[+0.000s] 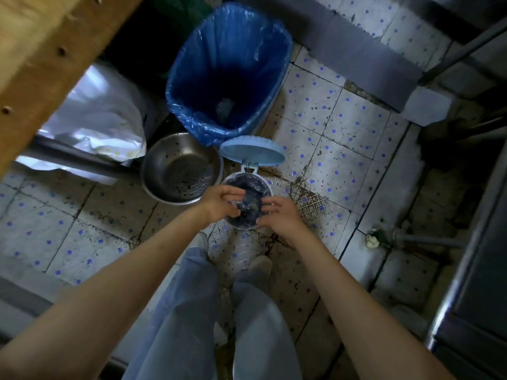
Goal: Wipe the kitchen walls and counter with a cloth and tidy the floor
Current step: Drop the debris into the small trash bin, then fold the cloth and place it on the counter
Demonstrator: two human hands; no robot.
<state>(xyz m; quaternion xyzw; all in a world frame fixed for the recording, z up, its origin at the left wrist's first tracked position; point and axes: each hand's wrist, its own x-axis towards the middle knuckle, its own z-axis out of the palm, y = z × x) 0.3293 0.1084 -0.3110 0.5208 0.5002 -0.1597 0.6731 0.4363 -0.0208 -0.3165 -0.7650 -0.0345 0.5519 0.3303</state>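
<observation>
A small white pedal bin stands on the tiled floor with its light-blue lid flipped up. A dark blue liner with scraps fills it. My left hand is at the bin's left rim, fingers and thumb spread over the liner's edge. My right hand is at the right rim, spread the same way. Neither hand plainly grips anything. No cloth is in view.
A big bin with a blue bag stands just behind. A steel colander bowl sits to the left, beside a white plastic sack. A wooden top overhangs upper left. Metal cabinet and pipe at right. A floor drain grate is near my right hand.
</observation>
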